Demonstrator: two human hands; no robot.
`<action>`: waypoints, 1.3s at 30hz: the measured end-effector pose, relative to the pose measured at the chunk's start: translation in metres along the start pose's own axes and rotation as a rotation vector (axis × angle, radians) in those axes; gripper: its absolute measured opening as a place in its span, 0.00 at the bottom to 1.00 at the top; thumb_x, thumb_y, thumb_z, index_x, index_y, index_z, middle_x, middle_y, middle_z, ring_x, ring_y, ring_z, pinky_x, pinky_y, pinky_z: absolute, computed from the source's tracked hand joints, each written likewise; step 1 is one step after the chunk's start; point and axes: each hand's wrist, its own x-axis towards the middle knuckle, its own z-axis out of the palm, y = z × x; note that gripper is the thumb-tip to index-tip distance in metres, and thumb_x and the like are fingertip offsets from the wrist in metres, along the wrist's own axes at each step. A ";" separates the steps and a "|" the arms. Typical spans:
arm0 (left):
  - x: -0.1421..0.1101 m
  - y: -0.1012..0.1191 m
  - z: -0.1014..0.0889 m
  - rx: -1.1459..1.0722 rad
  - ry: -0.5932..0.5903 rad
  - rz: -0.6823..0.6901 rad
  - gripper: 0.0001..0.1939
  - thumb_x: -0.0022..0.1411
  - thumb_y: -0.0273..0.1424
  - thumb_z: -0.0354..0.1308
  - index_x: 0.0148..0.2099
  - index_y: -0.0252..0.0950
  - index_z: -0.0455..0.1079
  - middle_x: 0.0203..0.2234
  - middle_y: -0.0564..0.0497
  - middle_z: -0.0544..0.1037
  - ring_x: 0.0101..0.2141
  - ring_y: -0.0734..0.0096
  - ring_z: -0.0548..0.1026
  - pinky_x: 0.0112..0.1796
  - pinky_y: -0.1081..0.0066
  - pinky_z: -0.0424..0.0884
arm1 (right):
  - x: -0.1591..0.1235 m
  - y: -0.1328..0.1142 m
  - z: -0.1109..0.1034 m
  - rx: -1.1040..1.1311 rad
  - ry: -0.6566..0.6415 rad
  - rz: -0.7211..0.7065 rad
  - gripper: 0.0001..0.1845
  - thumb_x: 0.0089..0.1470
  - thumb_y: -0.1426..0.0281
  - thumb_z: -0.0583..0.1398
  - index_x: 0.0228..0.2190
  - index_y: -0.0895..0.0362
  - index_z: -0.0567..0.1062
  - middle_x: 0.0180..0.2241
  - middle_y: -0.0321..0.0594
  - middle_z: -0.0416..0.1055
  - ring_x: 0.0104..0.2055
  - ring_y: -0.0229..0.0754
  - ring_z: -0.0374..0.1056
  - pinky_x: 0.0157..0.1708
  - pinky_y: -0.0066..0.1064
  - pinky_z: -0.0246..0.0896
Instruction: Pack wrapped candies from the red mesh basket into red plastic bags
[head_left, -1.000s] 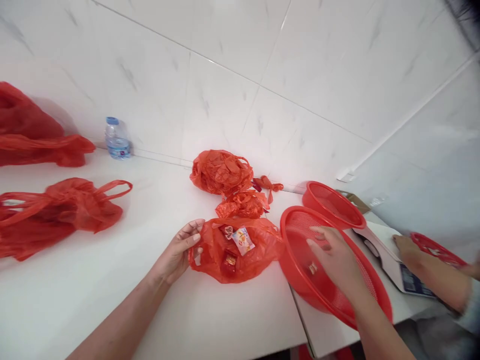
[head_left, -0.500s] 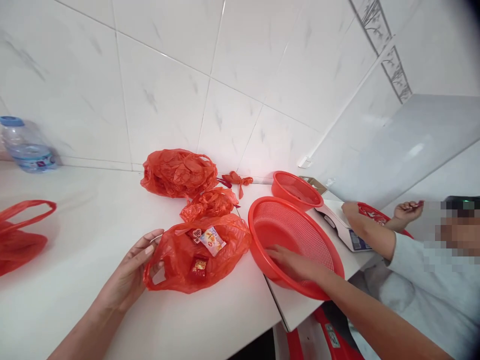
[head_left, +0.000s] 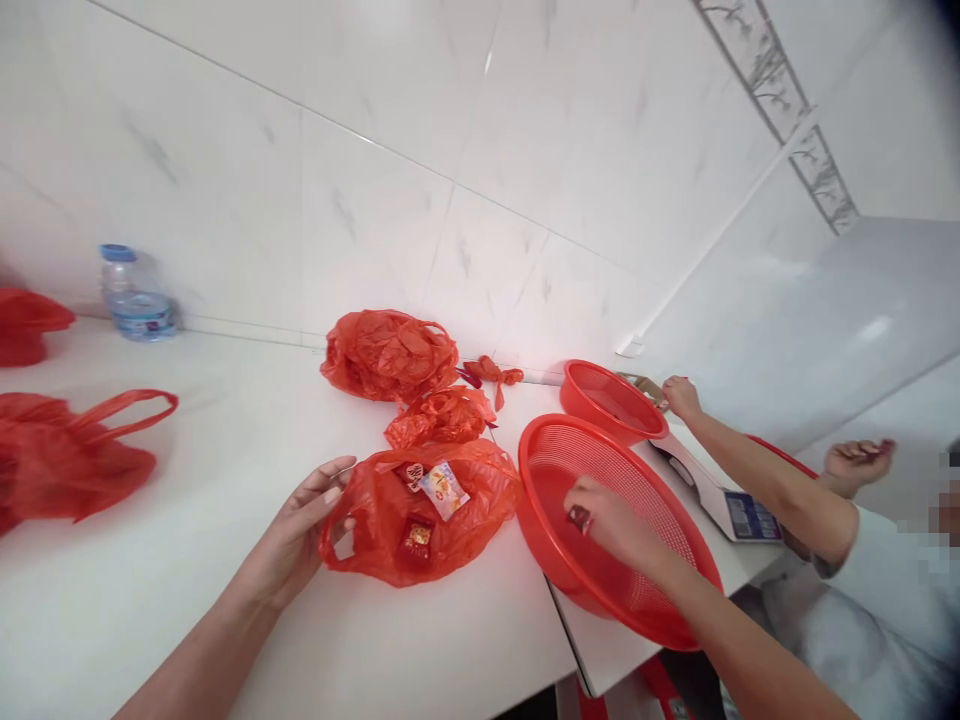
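Observation:
My left hand (head_left: 304,525) grips the left edge of a red plastic bag (head_left: 480,510), near its handle loop. The bag lies open on the white table. Inside it are a pale packaged snack (head_left: 445,490), a dark red wrapped candy (head_left: 417,538) and a small piece with a heart-shaped label (head_left: 413,476). Over the large red plastic basket (head_left: 559,565), just right of the bag, my right hand (head_left: 615,522) pinches a small dark red wrapped candy (head_left: 580,518). Part of the basket's inside is hidden by my right hand and forearm.
Crumpled red bags (head_left: 390,355) lie behind the open bag, and another red bag (head_left: 82,460) sits at the left. A water bottle (head_left: 139,300) stands by the wall. At the right are a smaller red basket (head_left: 611,400), a scale (head_left: 705,480) and a co-worker's arms (head_left: 772,480).
My right hand has risen from inside the large basket, and a dark red candy now shows in its fingers. A co-worker's hand has moved toward the small basket. The view has shifted left.

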 end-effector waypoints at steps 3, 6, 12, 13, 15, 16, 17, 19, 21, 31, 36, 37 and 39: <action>-0.001 0.000 0.001 -0.017 -0.030 0.025 0.21 0.47 0.32 0.68 0.46 0.42 0.73 0.42 0.52 0.74 0.35 0.74 0.74 0.31 0.78 0.74 | 0.005 -0.032 -0.007 -0.022 0.043 -0.189 0.20 0.43 0.82 0.49 0.32 0.53 0.75 0.39 0.41 0.67 0.35 0.38 0.67 0.31 0.28 0.65; -0.003 0.001 0.004 0.006 -0.045 0.040 0.19 0.49 0.33 0.67 0.46 0.42 0.73 0.44 0.52 0.72 0.35 0.75 0.73 0.29 0.79 0.73 | 0.009 -0.071 0.012 0.048 0.181 -0.382 0.20 0.47 0.81 0.52 0.37 0.50 0.75 0.45 0.42 0.64 0.43 0.41 0.66 0.39 0.32 0.66; -0.001 0.003 0.000 0.063 0.033 0.014 0.23 0.45 0.34 0.69 0.46 0.44 0.73 0.46 0.54 0.72 0.33 0.76 0.72 0.29 0.79 0.74 | 0.031 -0.116 0.086 0.007 0.090 -0.465 0.26 0.46 0.83 0.55 0.45 0.51 0.72 0.51 0.42 0.62 0.51 0.41 0.63 0.49 0.32 0.62; 0.001 0.003 -0.002 0.069 0.046 0.011 0.24 0.44 0.34 0.70 0.46 0.45 0.73 0.46 0.55 0.72 0.32 0.76 0.72 0.29 0.80 0.74 | 0.031 -0.116 0.092 -0.022 0.073 -0.468 0.27 0.46 0.82 0.56 0.48 0.51 0.71 0.54 0.43 0.59 0.55 0.43 0.60 0.53 0.34 0.60; 0.004 0.003 -0.004 0.077 0.061 0.000 0.24 0.43 0.35 0.70 0.46 0.46 0.73 0.46 0.56 0.71 0.32 0.76 0.71 0.29 0.80 0.75 | 0.021 -0.113 0.095 -0.069 0.088 -0.448 0.27 0.48 0.79 0.57 0.50 0.50 0.69 0.58 0.43 0.55 0.60 0.44 0.54 0.57 0.37 0.55; 0.005 0.003 -0.004 0.081 0.060 -0.008 0.25 0.43 0.35 0.70 0.47 0.46 0.73 0.46 0.56 0.71 0.33 0.76 0.71 0.29 0.80 0.75 | 0.013 -0.109 0.093 -0.084 0.126 -0.426 0.25 0.50 0.78 0.56 0.50 0.50 0.68 0.59 0.42 0.53 0.61 0.44 0.52 0.59 0.38 0.53; 0.005 0.003 -0.004 0.086 0.056 -0.013 0.25 0.43 0.34 0.70 0.47 0.46 0.73 0.46 0.57 0.70 0.33 0.76 0.70 0.29 0.80 0.75 | 0.002 -0.105 0.090 -0.104 0.183 -0.392 0.24 0.52 0.77 0.55 0.50 0.49 0.69 0.59 0.41 0.53 0.62 0.44 0.50 0.59 0.40 0.52; 0.004 0.003 -0.001 0.099 0.056 -0.014 0.27 0.41 0.33 0.71 0.46 0.46 0.73 0.46 0.57 0.70 0.33 0.76 0.70 0.28 0.80 0.75 | -0.022 -0.091 0.080 -0.168 0.336 -0.289 0.21 0.54 0.77 0.53 0.49 0.49 0.70 0.59 0.42 0.53 0.63 0.47 0.49 0.59 0.45 0.52; 0.002 0.003 0.004 0.116 0.077 -0.014 0.28 0.38 0.33 0.72 0.46 0.46 0.73 0.46 0.56 0.70 0.33 0.75 0.70 0.28 0.81 0.75 | -0.045 -0.072 0.071 -0.245 0.465 -0.122 0.21 0.54 0.74 0.54 0.51 0.52 0.68 0.59 0.46 0.55 0.61 0.51 0.53 0.56 0.48 0.56; 0.008 -0.003 0.006 0.253 0.194 -0.034 0.37 0.25 0.30 0.75 0.45 0.45 0.74 0.37 0.57 0.77 0.26 0.77 0.71 0.25 0.82 0.75 | -0.121 -0.022 0.091 -0.443 0.381 0.129 0.20 0.53 0.79 0.50 0.46 0.57 0.71 0.40 0.44 0.75 0.39 0.47 0.72 0.39 0.39 0.68; -0.013 -0.010 0.008 0.305 0.214 -0.011 0.32 0.36 0.36 0.73 0.47 0.50 0.71 0.34 0.59 0.79 0.26 0.73 0.73 0.27 0.76 0.76 | -0.112 -0.011 0.075 -0.411 0.360 0.138 0.20 0.54 0.78 0.50 0.47 0.60 0.72 0.38 0.48 0.75 0.38 0.49 0.71 0.38 0.42 0.66; -0.021 -0.012 0.008 0.319 0.187 -0.013 0.30 0.41 0.38 0.71 0.48 0.50 0.69 0.31 0.58 0.79 0.26 0.72 0.73 0.28 0.74 0.76 | -0.107 -0.007 0.067 -0.405 0.333 0.143 0.19 0.55 0.78 0.51 0.46 0.61 0.72 0.38 0.49 0.75 0.38 0.50 0.71 0.38 0.43 0.66; -0.035 -0.019 0.007 0.370 0.156 0.003 0.29 0.44 0.39 0.69 0.50 0.48 0.67 0.28 0.56 0.78 0.26 0.71 0.73 0.30 0.73 0.75 | -0.096 0.002 0.053 -0.371 0.288 0.164 0.19 0.55 0.77 0.51 0.47 0.61 0.72 0.39 0.49 0.74 0.40 0.51 0.70 0.39 0.45 0.66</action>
